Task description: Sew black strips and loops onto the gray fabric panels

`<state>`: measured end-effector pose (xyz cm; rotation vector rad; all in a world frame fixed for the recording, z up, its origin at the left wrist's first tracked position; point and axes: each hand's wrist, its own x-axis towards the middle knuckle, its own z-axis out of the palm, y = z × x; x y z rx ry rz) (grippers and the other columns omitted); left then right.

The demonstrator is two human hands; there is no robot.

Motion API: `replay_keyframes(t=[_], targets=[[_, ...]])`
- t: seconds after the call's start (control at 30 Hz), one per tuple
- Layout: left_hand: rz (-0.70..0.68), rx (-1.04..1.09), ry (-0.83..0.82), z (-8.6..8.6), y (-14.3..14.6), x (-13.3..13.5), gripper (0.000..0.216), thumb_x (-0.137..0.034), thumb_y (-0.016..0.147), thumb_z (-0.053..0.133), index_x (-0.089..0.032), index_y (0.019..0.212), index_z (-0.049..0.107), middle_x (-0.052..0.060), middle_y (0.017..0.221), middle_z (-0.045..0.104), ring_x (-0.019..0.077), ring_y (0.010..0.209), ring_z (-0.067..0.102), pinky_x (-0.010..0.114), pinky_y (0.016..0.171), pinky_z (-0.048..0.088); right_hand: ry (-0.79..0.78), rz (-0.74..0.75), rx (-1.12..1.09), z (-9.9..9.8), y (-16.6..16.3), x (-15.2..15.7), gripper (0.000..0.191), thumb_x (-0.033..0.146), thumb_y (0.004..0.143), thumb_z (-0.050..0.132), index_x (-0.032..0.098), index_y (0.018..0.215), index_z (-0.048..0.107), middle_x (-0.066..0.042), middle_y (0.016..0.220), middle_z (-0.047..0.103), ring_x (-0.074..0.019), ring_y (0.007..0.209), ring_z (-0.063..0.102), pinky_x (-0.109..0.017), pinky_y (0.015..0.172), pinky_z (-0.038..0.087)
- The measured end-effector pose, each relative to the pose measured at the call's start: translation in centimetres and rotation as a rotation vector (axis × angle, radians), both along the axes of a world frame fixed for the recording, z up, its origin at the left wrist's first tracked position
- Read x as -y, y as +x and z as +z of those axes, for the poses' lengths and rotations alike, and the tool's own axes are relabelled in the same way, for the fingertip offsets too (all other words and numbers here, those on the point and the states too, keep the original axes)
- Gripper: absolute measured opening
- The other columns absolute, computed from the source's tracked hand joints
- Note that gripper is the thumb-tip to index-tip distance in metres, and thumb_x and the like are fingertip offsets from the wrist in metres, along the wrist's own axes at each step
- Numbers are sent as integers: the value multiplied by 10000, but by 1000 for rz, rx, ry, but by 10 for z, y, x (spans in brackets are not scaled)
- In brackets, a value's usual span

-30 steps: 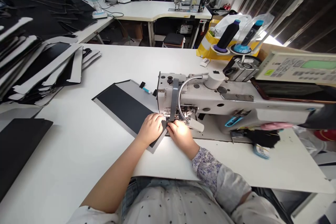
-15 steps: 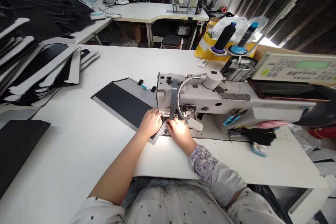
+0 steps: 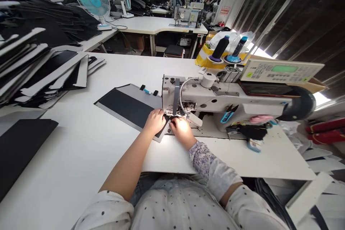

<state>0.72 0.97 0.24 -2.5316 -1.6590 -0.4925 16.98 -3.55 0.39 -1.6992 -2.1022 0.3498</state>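
Observation:
A black panel with a grey border (image 3: 126, 107) lies flat on the white table (image 3: 81, 143), running from the left into the needle area of a white industrial sewing machine (image 3: 215, 99). My left hand (image 3: 155, 122) presses down on the panel's near corner, fingers curled flat on it. My right hand (image 3: 181, 130) rests beside it under the machine's lamp, fingertips pinching the panel's edge right at the presser foot. A grey strap (image 3: 176, 97) hangs down the front of the machine head.
Stacks of black and grey panels (image 3: 37, 72) fill the left side, and another black sheet (image 3: 18, 147) lies at the near left. Thread cones (image 3: 219, 48), a control panel (image 3: 280, 70), blue snips (image 3: 228, 113), a fan (image 3: 93, 0) and another sewing station (image 3: 187, 14) stand around.
Both hands stay at the needle on the panel; the panel's near corner has slid slightly toward the machine. The view has lifted, showing more of the room.

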Motion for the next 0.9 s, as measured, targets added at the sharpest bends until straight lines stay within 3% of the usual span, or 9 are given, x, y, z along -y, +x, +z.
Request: replay_keyframes(t=[0.13, 0.3, 0.47, 0.57, 0.7, 0.83, 0.9], targets=[[-11, -12, -1, 5, -6, 9, 203, -188, 851, 485, -168, 978, 642, 113, 999, 638, 265, 962, 576, 393, 864, 448, 1, -32, 20, 0, -2, 2, 202, 289, 919, 518, 148, 941, 661, -125, 907, 691, -226, 901, 639, -311, 857, 463], [44, 9, 16, 4, -8, 38, 237, -228, 910, 453, -200, 1068, 628, 93, 1006, 625, 249, 947, 553, 382, 866, 435, -85, -151, 50, 4, -8, 1, 248, 349, 890, 565, 128, 965, 648, -123, 869, 696, -227, 862, 654, -293, 793, 477], [-68, -19, -7, 5, -2, 51, 330, -217, 926, 448, -279, 1220, 584, 73, 1034, 617, 227, 941, 540, 365, 860, 432, -235, -203, 33, 8, -17, -4, 138, 228, 875, 531, 177, 864, 658, -56, 814, 709, -183, 778, 669, -251, 695, 467], [-77, -10, -27, 7, -4, 48, 345, -200, 920, 452, -275, 1232, 580, 70, 1033, 617, 224, 950, 533, 361, 866, 433, -201, -177, 25, 9, -16, -3, 153, 291, 872, 572, 170, 914, 654, -61, 854, 712, -184, 815, 670, -247, 718, 465], [-86, 7, -28, 4, -8, 47, 344, -191, 923, 434, -246, 1230, 579, 76, 1048, 610, 219, 956, 526, 354, 879, 428, -165, -187, 91, 8, -12, -3, 313, 422, 843, 626, 139, 977, 644, -86, 849, 705, -205, 784, 664, -266, 677, 463], [-134, -33, -13, 0, -6, 45, 409, -171, 927, 406, -282, 1294, 547, 78, 1040, 596, 218, 942, 516, 356, 871, 425, -169, -180, 135, 5, -13, -6, 166, 271, 882, 541, 165, 864, 668, -61, 768, 690, -173, 693, 642, -250, 630, 440], [-158, -50, -17, -1, -4, 43, 438, -176, 929, 408, -301, 1334, 518, 77, 1017, 589, 218, 931, 510, 354, 852, 427, -83, -157, 145, -2, -14, -6, 182, 204, 883, 497, 157, 863, 672, -70, 786, 689, -164, 702, 636, -242, 637, 439]])
